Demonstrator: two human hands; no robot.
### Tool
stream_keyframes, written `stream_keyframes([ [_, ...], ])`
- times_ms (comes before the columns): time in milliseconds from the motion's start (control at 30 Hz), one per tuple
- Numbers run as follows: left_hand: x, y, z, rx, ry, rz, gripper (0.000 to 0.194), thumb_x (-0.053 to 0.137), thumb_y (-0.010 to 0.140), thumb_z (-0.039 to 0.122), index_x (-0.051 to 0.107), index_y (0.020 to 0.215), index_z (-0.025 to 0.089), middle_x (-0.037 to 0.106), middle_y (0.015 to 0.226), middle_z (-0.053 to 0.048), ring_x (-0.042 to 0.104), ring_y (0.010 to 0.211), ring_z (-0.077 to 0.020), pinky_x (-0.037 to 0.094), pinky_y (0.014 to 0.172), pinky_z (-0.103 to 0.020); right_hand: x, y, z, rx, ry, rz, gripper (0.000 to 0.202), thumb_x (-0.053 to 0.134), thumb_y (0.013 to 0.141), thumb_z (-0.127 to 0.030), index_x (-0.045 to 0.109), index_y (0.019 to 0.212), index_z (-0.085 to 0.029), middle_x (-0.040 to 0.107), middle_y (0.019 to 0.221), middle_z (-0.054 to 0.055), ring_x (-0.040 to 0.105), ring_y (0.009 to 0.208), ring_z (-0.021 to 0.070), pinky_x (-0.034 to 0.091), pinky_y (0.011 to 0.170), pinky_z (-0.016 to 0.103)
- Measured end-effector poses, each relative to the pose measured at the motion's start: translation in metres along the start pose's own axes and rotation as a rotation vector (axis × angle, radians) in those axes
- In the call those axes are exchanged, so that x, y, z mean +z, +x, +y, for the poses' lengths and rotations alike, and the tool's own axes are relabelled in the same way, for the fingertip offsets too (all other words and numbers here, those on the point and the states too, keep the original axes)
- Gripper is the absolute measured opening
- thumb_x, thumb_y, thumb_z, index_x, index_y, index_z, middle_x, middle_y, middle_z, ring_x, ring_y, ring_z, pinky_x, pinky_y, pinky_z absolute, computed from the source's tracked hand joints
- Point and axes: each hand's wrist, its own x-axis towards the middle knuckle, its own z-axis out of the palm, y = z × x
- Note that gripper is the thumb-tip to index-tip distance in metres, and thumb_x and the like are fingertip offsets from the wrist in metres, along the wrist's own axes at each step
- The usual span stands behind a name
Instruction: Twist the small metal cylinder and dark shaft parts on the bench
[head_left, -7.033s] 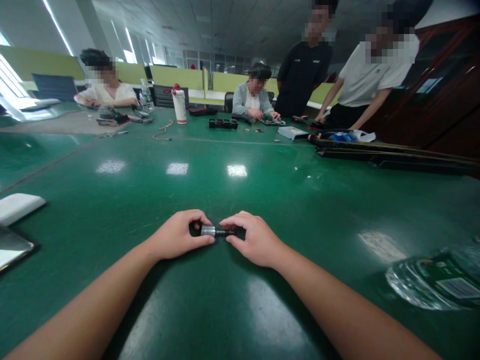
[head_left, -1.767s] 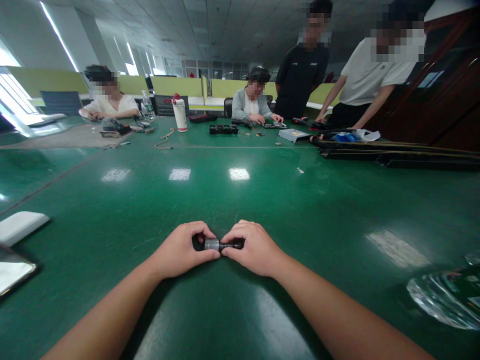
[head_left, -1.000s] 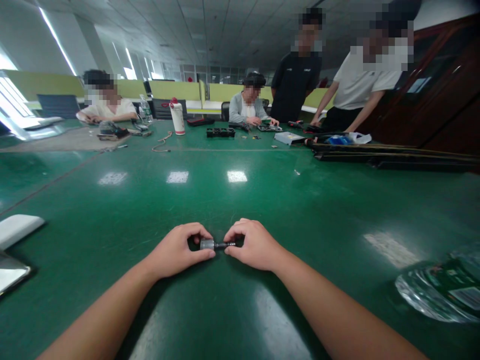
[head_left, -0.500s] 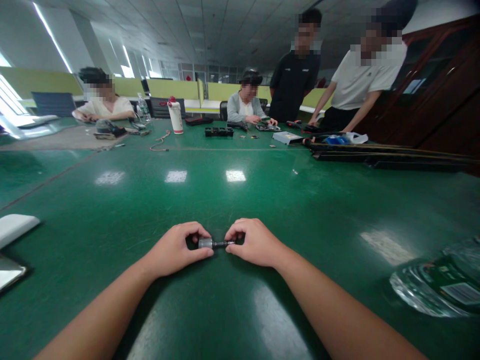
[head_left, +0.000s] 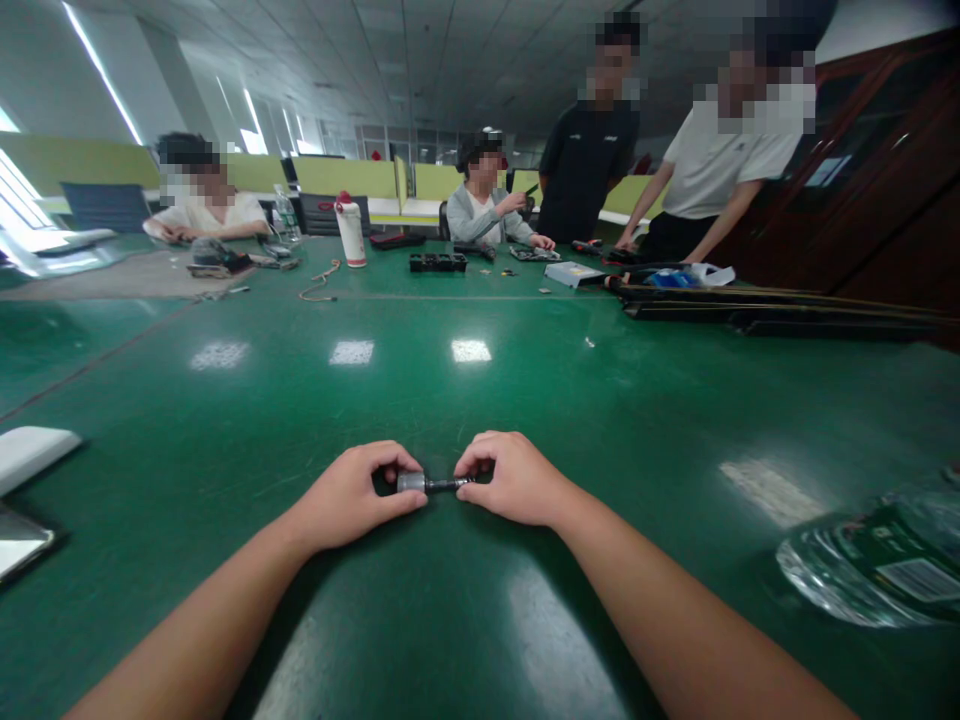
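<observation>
Just above the green table (head_left: 420, 610), my left hand (head_left: 358, 497) pinches a grey metal cylinder (head_left: 412, 483) between thumb and fingers. A thin dark shaft (head_left: 441, 485) extends rightward from the cylinder, lying level between both hands. Its ribbed right end is in the grip of my right hand (head_left: 511, 480), whose thumb and fingertips close round it and partly cover it. The two hands do not touch each other.
A clear plastic bottle (head_left: 870, 560) lies at the right. White objects (head_left: 34, 455) sit at the left edge. Farther back are a white tumbler (head_left: 351, 232), a black part (head_left: 438, 263), a silver box (head_left: 574, 274) and long black strips (head_left: 750, 312). Several people are around the far side.
My right hand has shifted slightly right and up along the shaft, while my left hand stays nearly still. Across the table, a seated person has raised one hand with a dark object.
</observation>
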Motion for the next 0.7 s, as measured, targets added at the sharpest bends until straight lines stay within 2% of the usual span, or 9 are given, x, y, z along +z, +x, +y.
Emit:
stream_keyframes([
  [533, -0.002, 0.000, -0.001, 0.022, 0.017, 0.026, 0.022, 0.067, 0.080, 0.037, 0.066, 0.093, 0.019, 0.065, 0.088, -0.002, 0.059, 0.082, -0.0187, 0.046, 0.075, -0.029, -0.005, 0.001, 0.000, 0.023, -0.030, -0.015, 0.012, 0.075, 0.068, -0.015, 0.075, 0.079, -0.020, 0.065, 0.073, -0.001, 0.057, 0.069, 0.0122, 0.041, 0.064, 0.024],
  [700, -0.002, 0.001, -0.002, 0.017, 0.019, 0.028, 0.022, 0.068, 0.080, 0.037, 0.064, 0.091, 0.018, 0.064, 0.088, -0.002, 0.060, 0.082, -0.0186, 0.045, 0.074, -0.029, -0.010, 0.000, 0.005, 0.092, -0.071, 0.013, 0.011, 0.074, 0.068, -0.015, 0.075, 0.078, -0.020, 0.065, 0.074, 0.000, 0.056, 0.069, 0.0129, 0.041, 0.064, 0.025],
])
